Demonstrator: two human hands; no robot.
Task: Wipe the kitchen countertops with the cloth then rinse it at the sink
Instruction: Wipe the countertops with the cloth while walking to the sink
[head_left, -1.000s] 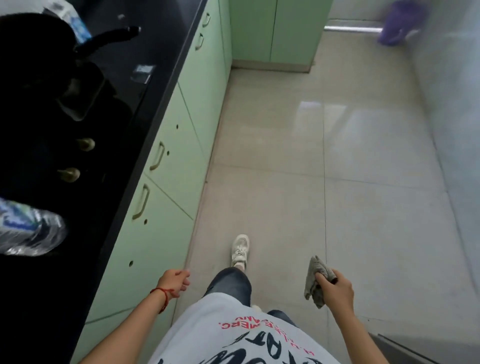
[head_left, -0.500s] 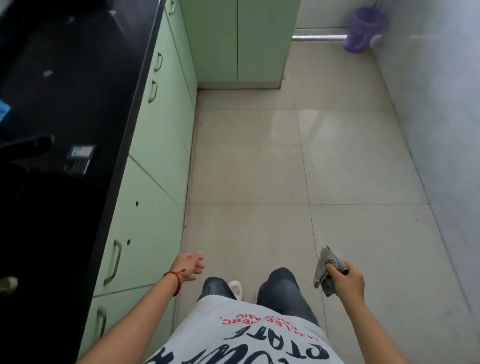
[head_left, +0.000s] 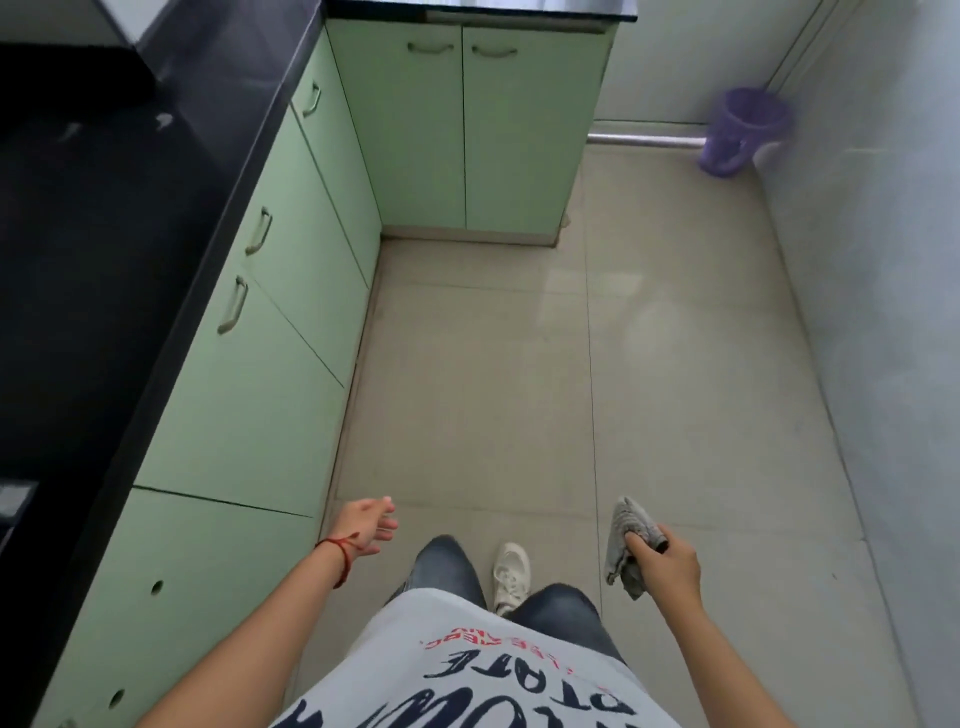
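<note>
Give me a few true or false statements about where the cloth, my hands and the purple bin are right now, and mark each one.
1. The right hand grips the grey cloth. True.
2. The left hand holds a bottle. False: it is open and holds nothing.
3. The cloth is pressed on the black countertop. False: it hangs in the air over the floor tiles, away from the counter.
4. A purple bin stands by the far wall on the right. True.
5. The green cabinets sit under the countertop on the person's left. True.
</note>
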